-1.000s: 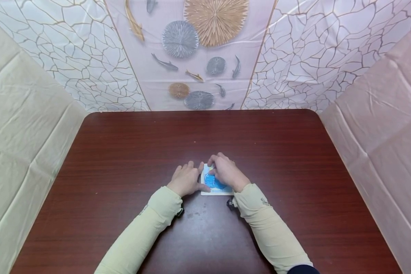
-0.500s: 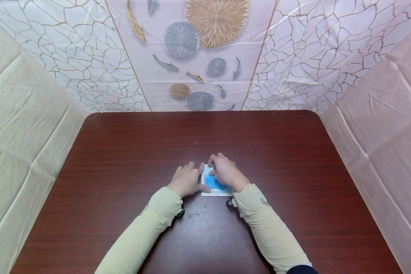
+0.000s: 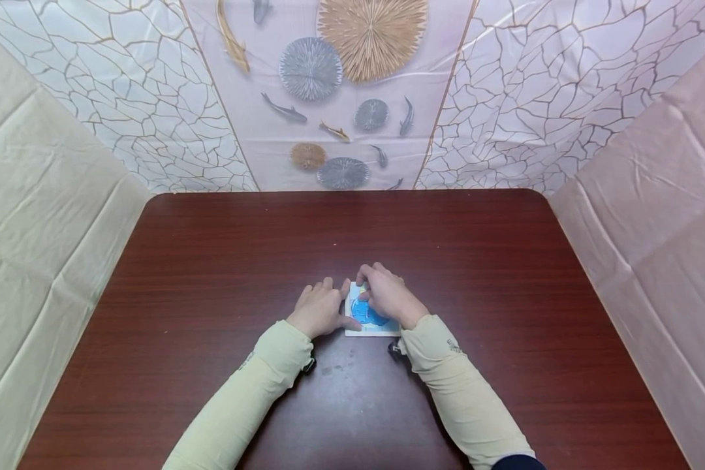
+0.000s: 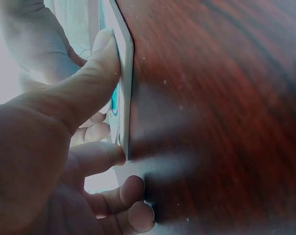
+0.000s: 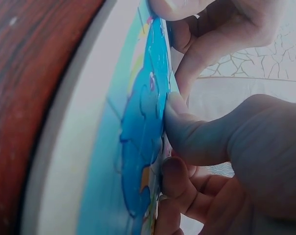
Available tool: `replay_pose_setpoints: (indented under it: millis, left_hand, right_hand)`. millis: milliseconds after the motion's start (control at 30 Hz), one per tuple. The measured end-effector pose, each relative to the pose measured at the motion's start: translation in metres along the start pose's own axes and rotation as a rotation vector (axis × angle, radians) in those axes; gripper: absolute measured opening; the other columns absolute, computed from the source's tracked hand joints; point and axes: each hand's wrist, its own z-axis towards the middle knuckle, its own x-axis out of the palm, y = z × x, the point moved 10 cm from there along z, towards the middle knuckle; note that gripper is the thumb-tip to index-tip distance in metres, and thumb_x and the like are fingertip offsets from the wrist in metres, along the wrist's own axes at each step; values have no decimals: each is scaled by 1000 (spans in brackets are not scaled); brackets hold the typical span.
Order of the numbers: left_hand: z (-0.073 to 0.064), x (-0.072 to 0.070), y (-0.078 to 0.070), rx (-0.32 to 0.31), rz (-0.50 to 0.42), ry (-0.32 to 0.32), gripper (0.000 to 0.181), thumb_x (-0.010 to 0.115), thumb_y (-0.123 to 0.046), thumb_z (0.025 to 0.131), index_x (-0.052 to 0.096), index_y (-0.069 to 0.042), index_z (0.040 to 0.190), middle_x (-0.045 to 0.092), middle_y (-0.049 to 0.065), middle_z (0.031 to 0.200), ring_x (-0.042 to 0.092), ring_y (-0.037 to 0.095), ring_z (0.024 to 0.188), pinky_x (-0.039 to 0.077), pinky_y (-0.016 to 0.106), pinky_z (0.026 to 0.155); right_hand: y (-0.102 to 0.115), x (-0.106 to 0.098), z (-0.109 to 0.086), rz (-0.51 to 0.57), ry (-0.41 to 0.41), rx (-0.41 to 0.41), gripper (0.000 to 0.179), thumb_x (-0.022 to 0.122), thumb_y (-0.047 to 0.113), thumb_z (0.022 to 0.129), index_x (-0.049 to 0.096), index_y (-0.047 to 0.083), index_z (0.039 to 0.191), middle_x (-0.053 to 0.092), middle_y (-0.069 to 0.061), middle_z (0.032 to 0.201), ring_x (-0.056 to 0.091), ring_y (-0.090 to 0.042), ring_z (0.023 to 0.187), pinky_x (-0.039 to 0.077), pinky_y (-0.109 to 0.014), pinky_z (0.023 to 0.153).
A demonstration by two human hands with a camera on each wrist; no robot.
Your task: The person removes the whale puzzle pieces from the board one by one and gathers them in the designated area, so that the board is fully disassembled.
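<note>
A small jigsaw puzzle board (image 3: 373, 331) with a pale border and a blue picture lies flat on the table. Its interlocking pieces (image 5: 140, 129) show in the right wrist view. My left hand (image 3: 317, 309) steadies the left side: the thumb (image 4: 96, 73) presses on the near-left border, while the index fingertip touches the far-left corner. Over the far part of the picture, my right hand (image 3: 390, 297) bends its thumb (image 5: 197, 132) and fingers down onto a puzzle piece. That hand covers much of the board's right side, and the piece under its fingertips is mostly hidden.
The dark red-brown table (image 3: 211, 248) extends around the board on all sides. A patterned curtain (image 3: 341, 98) hangs behind its far edge. Pale cloth walls (image 3: 646, 215) flank it left and right. Black wrist cameras (image 3: 396, 351) sit beneath both sleeves.
Both hands and the board keep their places. Only a slight downward shift of the whole head view shows between the oldest frame and now.
</note>
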Motion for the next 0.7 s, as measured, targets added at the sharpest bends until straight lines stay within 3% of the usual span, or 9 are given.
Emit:
replay_pose_setpoints:
  millis: [433,700]
  left_hand:
    - [0,-2,-1,3,13,0,100,70,-69,72,40,-12,149,55,16,108,54,28,93,38,36,74]
    - [-1,-4,-1,10,14,-12,100,71,-68,71,42,-11,148,56,15,105,55,28,93,39,37,73]
  right_hand:
    - [1,2,0,22,14,10,28,70,6,87,64,14,112,52,0,97,54,-19,89,34,-65,96]
    - [2,3,2,-9,20,32,26,71,7,86,62,14,109,53,-1,97,55,-21,90,39,-57,88]
